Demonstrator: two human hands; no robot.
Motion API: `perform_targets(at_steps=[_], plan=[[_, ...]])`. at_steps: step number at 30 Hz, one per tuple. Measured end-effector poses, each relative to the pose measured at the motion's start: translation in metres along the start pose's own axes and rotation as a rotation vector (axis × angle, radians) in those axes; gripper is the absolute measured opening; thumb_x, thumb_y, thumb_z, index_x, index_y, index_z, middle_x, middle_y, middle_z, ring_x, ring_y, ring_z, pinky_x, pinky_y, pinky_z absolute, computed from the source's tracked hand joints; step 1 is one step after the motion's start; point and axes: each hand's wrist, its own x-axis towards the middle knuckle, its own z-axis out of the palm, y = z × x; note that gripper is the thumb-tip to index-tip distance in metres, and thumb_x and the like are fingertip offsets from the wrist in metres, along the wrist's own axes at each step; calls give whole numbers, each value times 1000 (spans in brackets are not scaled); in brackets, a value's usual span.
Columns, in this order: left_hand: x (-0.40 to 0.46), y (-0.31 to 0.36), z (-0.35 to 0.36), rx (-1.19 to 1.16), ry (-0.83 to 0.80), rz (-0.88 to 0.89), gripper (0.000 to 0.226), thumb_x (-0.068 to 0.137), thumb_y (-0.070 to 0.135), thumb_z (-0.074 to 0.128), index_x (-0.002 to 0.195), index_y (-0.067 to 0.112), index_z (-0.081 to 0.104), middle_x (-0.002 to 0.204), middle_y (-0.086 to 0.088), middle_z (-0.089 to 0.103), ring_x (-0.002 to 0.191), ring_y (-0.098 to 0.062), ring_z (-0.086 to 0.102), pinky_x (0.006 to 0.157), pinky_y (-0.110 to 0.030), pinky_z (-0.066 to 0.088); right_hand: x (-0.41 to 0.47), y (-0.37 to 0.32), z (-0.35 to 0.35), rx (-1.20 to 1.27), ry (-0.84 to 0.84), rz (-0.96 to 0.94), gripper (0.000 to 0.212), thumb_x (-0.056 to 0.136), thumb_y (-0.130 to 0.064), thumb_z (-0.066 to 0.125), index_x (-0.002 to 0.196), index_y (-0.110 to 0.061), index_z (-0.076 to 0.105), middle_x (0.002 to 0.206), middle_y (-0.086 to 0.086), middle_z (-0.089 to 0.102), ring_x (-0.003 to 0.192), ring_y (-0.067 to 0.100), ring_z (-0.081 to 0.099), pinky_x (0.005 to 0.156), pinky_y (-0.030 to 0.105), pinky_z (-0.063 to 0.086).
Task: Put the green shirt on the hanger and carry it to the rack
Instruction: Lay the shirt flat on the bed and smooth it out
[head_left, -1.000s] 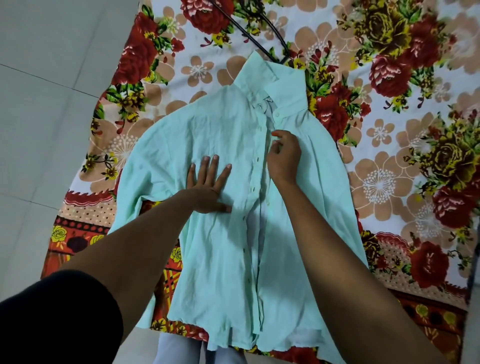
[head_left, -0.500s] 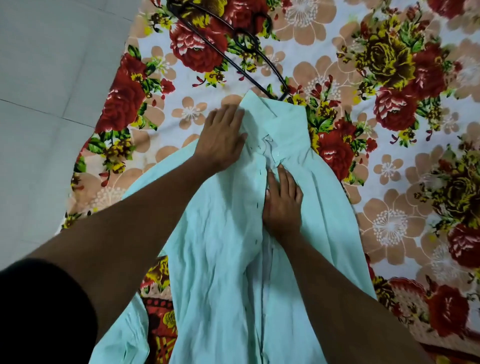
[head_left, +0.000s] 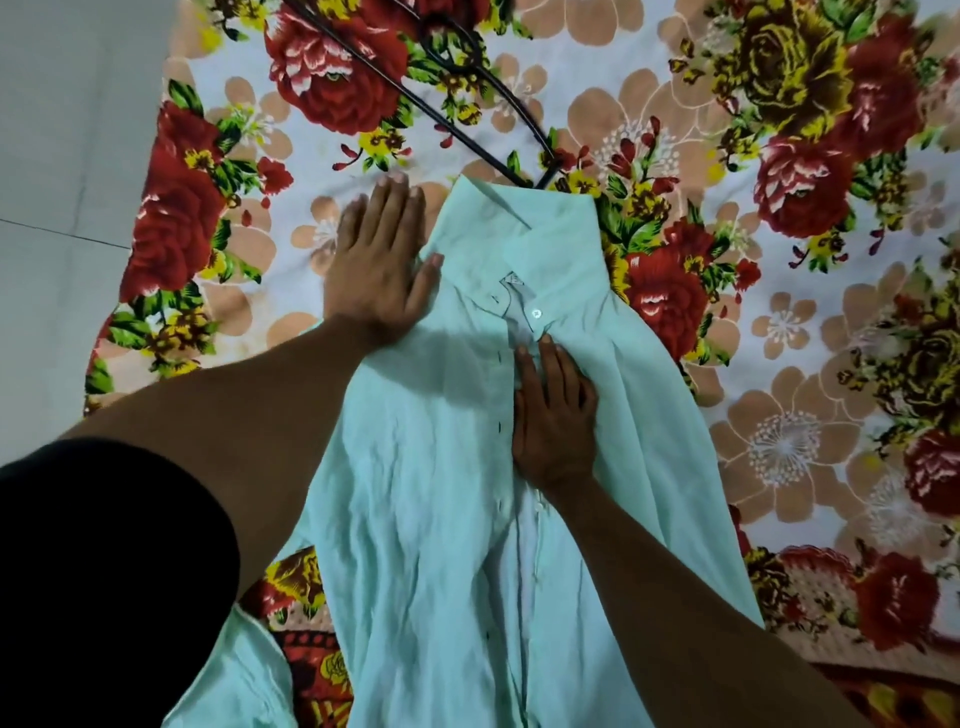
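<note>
The mint green shirt (head_left: 441, 467) lies front up on the floral bedsheet, collar pointing away from me. A black hanger (head_left: 457, 135) rests on the sheet just beyond the collar, its lower end slipping under the collar's edge. My left hand (head_left: 379, 265) lies flat at the shirt's left shoulder, fingers together, partly on the sheet. My right hand (head_left: 553, 415) presses flat on the button placket just below the collar button. Neither hand grips anything.
The floral bedsheet (head_left: 779, 312) with red roses covers the surface under the shirt. Pale grey tiled floor (head_left: 62, 156) shows along the left edge. A black sleeve (head_left: 104, 571) covers my left upper arm at lower left.
My left hand slid from the shirt's middle up to the left shoulder by the collar. My right hand opened flat on the placket. The view shifted closer toward the collar and hanger.
</note>
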Motion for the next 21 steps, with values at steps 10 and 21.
perform_targets(at_steps=[10, 21], plan=[[1, -1, 1, -12, 20, -22, 71, 104, 50, 31, 162, 12, 20, 170, -12, 18, 159, -24, 9, 128, -49, 10, 2, -1, -4, 19, 25, -17, 49, 106, -29, 45, 154, -18, 46, 161, 13, 41, 149, 29, 40, 114, 46, 33], [2, -1, 3, 24, 41, -42, 72, 102, 49, 35, 162, 12, 24, 169, -11, 22, 159, -23, 13, 127, -48, 13, 160, -31, -39, 216, 241, -114, 29, 96, -21, 57, 123, -14, 66, 126, 8, 64, 109, 29, 59, 87, 44, 42]])
